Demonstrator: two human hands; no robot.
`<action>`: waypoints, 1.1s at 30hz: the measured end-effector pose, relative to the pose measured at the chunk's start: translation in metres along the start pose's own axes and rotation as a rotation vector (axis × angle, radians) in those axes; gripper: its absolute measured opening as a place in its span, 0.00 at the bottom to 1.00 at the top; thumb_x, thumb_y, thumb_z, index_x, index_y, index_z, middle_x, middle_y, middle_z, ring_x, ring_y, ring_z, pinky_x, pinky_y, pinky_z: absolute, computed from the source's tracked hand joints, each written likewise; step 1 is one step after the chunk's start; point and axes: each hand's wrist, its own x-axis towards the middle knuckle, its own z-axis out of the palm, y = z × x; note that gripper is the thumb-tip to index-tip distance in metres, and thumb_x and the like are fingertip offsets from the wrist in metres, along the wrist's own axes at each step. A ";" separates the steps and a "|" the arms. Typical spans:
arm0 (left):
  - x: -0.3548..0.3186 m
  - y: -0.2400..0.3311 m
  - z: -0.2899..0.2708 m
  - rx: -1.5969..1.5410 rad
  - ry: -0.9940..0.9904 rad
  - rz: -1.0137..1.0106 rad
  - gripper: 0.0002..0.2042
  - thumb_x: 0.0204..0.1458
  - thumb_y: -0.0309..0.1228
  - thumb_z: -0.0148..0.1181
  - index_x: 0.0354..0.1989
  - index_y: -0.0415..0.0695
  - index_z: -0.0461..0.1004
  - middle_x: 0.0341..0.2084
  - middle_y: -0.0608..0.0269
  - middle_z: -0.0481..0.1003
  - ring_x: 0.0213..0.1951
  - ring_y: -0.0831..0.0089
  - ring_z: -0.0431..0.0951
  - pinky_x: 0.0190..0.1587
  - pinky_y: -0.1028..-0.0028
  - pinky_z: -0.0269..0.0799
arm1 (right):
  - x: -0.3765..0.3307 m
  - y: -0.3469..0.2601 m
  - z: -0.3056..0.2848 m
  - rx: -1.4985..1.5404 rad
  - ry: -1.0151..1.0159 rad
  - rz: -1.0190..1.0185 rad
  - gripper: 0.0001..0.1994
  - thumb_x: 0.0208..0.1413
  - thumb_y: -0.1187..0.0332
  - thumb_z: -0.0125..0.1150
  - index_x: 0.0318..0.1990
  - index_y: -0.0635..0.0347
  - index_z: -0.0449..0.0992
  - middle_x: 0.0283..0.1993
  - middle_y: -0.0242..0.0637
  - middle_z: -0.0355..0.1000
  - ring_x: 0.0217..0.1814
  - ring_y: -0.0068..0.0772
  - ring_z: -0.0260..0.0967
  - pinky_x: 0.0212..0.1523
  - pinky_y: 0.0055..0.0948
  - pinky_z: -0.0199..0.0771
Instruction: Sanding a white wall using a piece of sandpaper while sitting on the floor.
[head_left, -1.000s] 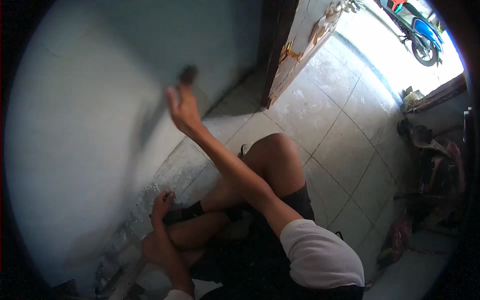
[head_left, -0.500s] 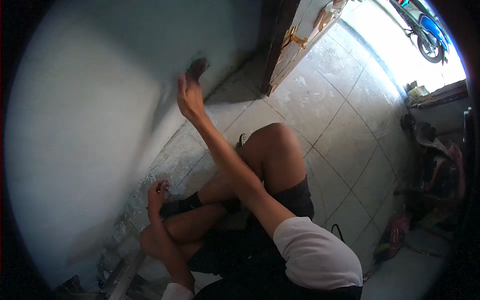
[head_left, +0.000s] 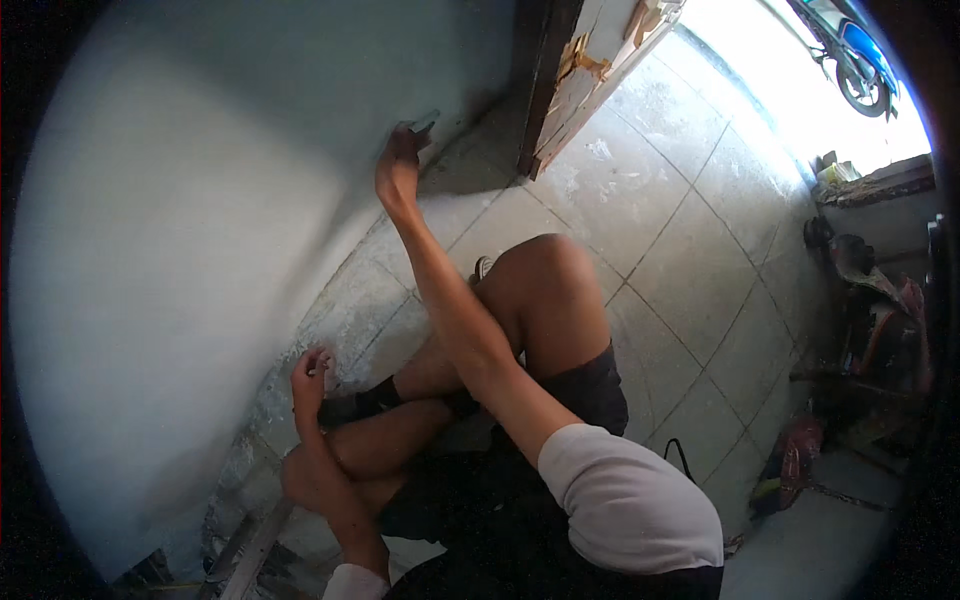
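Note:
My right hand (head_left: 400, 165) reaches out to the low part of the pale grey wall (head_left: 190, 230), near the corner by the door frame. It is closed on a thin, flat, grey piece (head_left: 426, 122); one edge sticks out past the fingers near the wall. The fingers hide most of this piece, and its kind does not show. Lower on the left, my left hand (head_left: 309, 378) hovers over my crossed legs close to the foot of the wall. Its fingers are loosely bent and apart, and I see nothing in them.
A dark door frame (head_left: 545, 90) with chipped, splintered wood stands beyond my right hand. White smears mark the tiled floor (head_left: 690, 260). Cluttered dark items (head_left: 880, 330) stand at the right. A blue motorcycle (head_left: 862, 65) is outside the bright doorway. Wooden strips (head_left: 255, 550) lie at lower left.
My right hand has shifted slightly right along the wall and turned, so the flat piece's edge now shows. My left hand has barely moved.

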 end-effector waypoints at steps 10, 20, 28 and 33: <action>0.005 -0.006 -0.001 -0.006 0.075 0.038 0.15 0.63 0.38 0.60 0.47 0.37 0.78 0.35 0.60 0.80 0.35 0.73 0.79 0.42 0.72 0.74 | 0.018 -0.027 -0.012 -0.351 0.161 -0.320 0.21 0.71 0.60 0.39 0.54 0.75 0.63 0.70 0.70 0.49 0.77 0.63 0.41 0.75 0.47 0.43; 0.002 -0.008 0.000 0.053 0.073 0.045 0.15 0.64 0.39 0.59 0.46 0.38 0.79 0.33 0.60 0.80 0.35 0.73 0.79 0.42 0.71 0.75 | 0.047 0.007 0.007 -0.252 0.036 -0.473 0.37 0.67 0.60 0.48 0.74 0.73 0.40 0.78 0.65 0.34 0.82 0.62 0.25 0.79 0.47 0.24; 0.009 -0.008 -0.002 0.065 0.018 0.052 0.15 0.64 0.40 0.59 0.45 0.39 0.79 0.35 0.60 0.80 0.36 0.72 0.80 0.42 0.69 0.75 | 0.069 -0.064 -0.025 0.054 -0.056 -0.399 0.31 0.71 0.56 0.42 0.70 0.73 0.52 0.78 0.61 0.37 0.81 0.57 0.30 0.79 0.43 0.31; 0.009 -0.007 -0.002 -0.033 -0.028 0.088 0.17 0.64 0.40 0.58 0.53 0.40 0.77 0.37 0.58 0.81 0.35 0.72 0.78 0.43 0.69 0.76 | 0.063 -0.130 -0.026 -0.040 0.033 -0.683 0.33 0.70 0.54 0.42 0.71 0.73 0.48 0.76 0.66 0.39 0.80 0.65 0.31 0.78 0.49 0.31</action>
